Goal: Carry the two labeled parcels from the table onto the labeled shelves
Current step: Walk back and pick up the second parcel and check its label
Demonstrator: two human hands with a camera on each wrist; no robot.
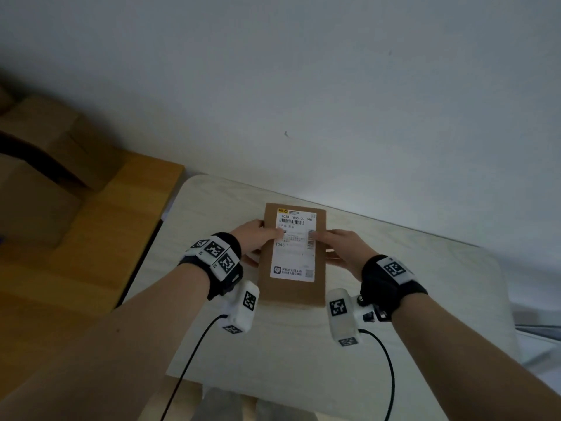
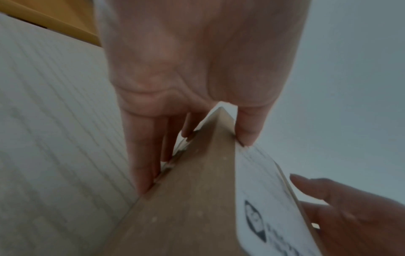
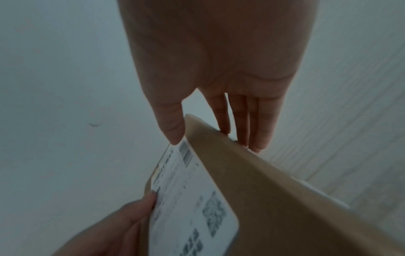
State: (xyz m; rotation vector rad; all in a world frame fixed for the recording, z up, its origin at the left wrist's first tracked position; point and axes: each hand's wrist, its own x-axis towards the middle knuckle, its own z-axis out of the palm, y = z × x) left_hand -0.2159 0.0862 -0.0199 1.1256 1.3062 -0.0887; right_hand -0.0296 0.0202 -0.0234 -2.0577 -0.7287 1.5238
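Note:
A flat brown cardboard parcel with a white shipping label marked T045 is held low over the pale table. My left hand grips its left edge, thumb on the label and fingers under the box. My right hand grips the right edge the same way, thumb on top of the parcel and fingers beneath. Only this one parcel is in view, and no shelves show.
A white wall stands right behind the table. To the left lies an orange-brown wooden surface with cardboard boxes on it. Black cables trail from my wrist cameras toward me.

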